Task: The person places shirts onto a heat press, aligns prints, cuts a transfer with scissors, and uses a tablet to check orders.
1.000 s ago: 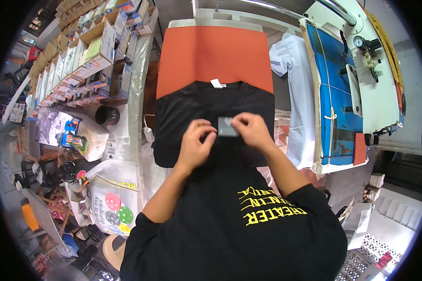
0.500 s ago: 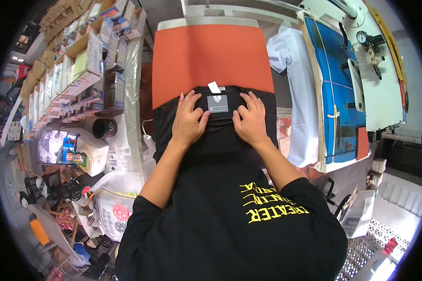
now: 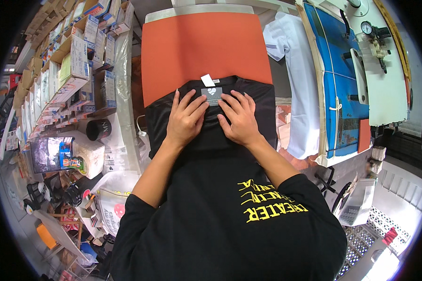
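Shirt (image 3: pixel 210 129): lying spread on the orange pad (image 3: pixel 206 47) — laying-out looking done.
Grey patch (image 3: pixel 212 96): sitting just below the collar (image 3: pixel 229 80), its placing seemingly finishing.
Left hand (image 3: pixel 185 122): resting unclenched, splayed fingers touching the patch's left edge.
Right hand (image 3: pixel 241 119): lying equally loose, fingers touching the right edge.
Patch fixing: not showing — cannot tell whether any is remaining.

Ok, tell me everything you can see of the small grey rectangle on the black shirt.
The small grey rectangle is dark grey with a pale emblem in its upper part and tiny pale marks lower down. It looks thin, like film or a label; the exact material can't be told. It lies roughly flat on the black shirt, inside the neckline, just below a white tag. Fingertips of the left hand and right hand rest at its left and right edges.
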`<state>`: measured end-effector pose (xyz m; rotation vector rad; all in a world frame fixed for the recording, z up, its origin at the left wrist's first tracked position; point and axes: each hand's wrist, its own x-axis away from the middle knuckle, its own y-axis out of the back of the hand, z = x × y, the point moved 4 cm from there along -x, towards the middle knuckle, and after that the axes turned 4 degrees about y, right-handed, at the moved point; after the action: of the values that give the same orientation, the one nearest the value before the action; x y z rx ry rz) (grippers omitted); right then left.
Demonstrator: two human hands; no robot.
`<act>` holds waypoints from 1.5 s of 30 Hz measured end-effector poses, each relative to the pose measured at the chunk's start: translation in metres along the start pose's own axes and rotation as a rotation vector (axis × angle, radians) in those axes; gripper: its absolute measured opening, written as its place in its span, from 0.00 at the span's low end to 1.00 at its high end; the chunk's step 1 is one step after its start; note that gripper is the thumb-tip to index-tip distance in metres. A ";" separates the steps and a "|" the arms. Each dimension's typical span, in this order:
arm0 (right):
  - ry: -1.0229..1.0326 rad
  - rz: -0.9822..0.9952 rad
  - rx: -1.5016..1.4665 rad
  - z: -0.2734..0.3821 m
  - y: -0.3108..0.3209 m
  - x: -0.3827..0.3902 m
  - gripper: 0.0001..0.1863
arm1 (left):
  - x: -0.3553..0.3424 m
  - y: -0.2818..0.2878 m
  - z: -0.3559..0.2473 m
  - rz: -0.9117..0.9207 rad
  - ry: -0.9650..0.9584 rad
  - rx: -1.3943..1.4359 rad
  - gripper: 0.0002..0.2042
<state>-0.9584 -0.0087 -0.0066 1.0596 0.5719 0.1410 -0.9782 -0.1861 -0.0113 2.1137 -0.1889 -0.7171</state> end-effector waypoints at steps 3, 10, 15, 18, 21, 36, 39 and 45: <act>-0.003 -0.004 -0.002 -0.001 0.001 0.000 0.18 | 0.000 0.000 0.000 0.012 -0.006 -0.001 0.15; -0.013 -0.051 -0.072 -0.003 0.003 0.003 0.11 | 0.000 0.002 -0.002 0.028 -0.002 -0.006 0.17; -0.034 -0.070 -0.001 -0.005 -0.002 0.005 0.10 | 0.002 0.000 0.000 0.046 0.011 0.007 0.19; 0.014 -0.067 0.015 -0.002 -0.003 0.003 0.12 | 0.002 0.001 0.000 0.041 0.012 0.008 0.19; 0.047 -0.058 0.038 -0.001 -0.004 0.003 0.14 | 0.002 0.001 -0.001 0.040 0.009 0.003 0.19; 0.013 -0.037 -0.014 0.005 0.006 -0.011 0.11 | -0.010 0.003 -0.009 0.023 0.030 -0.037 0.13; 0.017 -0.024 0.008 0.004 0.001 -0.023 0.08 | -0.023 -0.009 -0.006 0.038 0.036 -0.086 0.08; -0.002 -0.082 -0.007 -0.004 0.020 -0.033 0.05 | -0.046 -0.005 -0.001 -0.104 0.093 -0.015 0.06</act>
<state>-0.9855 -0.0081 0.0212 1.0275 0.6115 0.0702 -1.0166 -0.1648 0.0044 2.1494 -0.0229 -0.6762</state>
